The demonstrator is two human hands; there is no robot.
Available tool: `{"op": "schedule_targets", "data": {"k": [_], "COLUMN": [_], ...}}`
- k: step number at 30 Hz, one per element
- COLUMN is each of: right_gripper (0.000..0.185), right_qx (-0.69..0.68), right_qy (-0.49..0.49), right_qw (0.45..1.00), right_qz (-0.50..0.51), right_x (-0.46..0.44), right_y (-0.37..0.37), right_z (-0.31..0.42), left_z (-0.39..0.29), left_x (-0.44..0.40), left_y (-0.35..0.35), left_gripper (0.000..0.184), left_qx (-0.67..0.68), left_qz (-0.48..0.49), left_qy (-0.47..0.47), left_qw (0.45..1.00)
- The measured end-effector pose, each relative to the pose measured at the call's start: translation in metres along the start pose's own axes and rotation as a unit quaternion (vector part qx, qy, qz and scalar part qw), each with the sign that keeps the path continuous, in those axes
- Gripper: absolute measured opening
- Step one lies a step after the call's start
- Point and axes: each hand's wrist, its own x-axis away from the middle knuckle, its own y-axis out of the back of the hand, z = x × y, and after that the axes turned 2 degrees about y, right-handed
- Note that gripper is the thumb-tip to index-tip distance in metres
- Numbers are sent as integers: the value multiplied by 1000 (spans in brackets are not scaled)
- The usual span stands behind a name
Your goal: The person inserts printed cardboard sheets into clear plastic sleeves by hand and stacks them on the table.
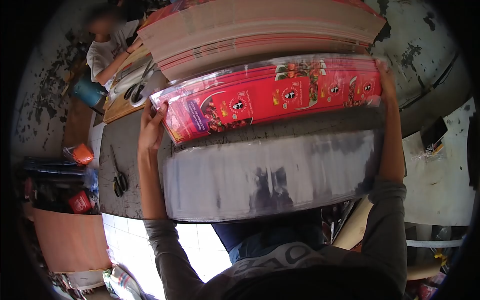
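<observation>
A long red printed sheet (295, 92), with pictures of food and round logos, stretches between my two hands, slightly tilted above the table. My left hand (153, 125) pinches its left end, thumb on the printed face. At the opposite end, my right hand (386, 80) grips the edge, its fingers partly hidden behind. Whether this is one sheet or several layers I cannot tell. Just behind it rises a tall stack of printed sheets (260, 37) with pale red edges. Closer to my body lies a shiny stack of clear plastic sheets (225, 177).
Black-handled scissors (119, 182) lie on the dark table (111, 150) left of my forearm. Another pair of scissors (136, 92) rests on a wooden board (119, 111). A person (107, 55) works at the back left. A pale worktop (440, 185) stands at right.
</observation>
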Motion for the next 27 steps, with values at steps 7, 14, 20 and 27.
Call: {"op": "schedule_targets", "data": {"k": [7,14,20,27], "right_gripper": [19,27,56,54], "right_qx": [-163,-80,-217,-166], "right_qy": [151,79,12,-1], "right_qw": [972,980,957,960], "right_qz": [71,167,194,227], "right_x": [-19,-13,7,11], "right_y": [33,48,35,26], "right_z": [-12,-1,0,9], "left_z": [-1,13,10,5], "left_x": [5,-2,-8,-9], "left_y": [-12,-3,-22,-34], "left_gripper": [54,64,77,63], "left_qx": [2,-24,-32,43], "left_qz": [-2,19,77,33], "left_qy": [-87,-74,-86,-35], "left_qw": [996,997,993,998]}}
